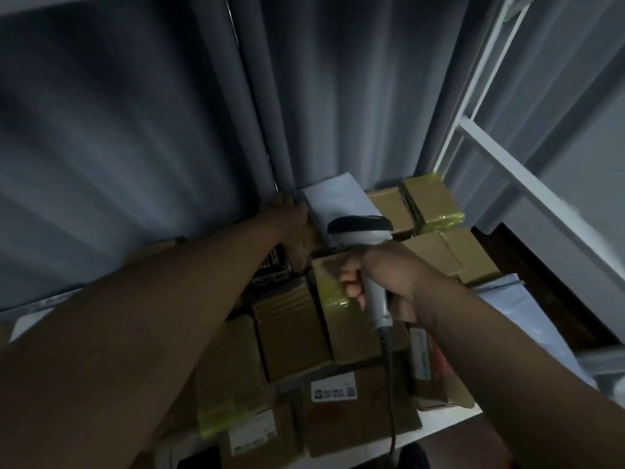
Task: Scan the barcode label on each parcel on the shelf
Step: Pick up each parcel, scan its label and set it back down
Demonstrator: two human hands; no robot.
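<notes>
2 hands busy — scanner [363,245] gripped right, white parcel [338,198] left; labels unreadable.

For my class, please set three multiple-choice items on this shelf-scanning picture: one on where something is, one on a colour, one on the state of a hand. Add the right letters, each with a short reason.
1. Where is the white parcel?
A. at the back of the shelf, by the curtain
B. on the floor
C. at the front edge

2. What colour is the curtain behind the shelf?
A. red
B. grey
C. yellow

3. What is the right hand doing?
A. hanging open
B. pressing flat on a box
C. gripping the barcode scanner

Answers:
1 A: it lies against the curtain, beyond the brown boxes.
2 B: its folds are grey.
3 C: the fingers curl round the scanner's handle.
</notes>
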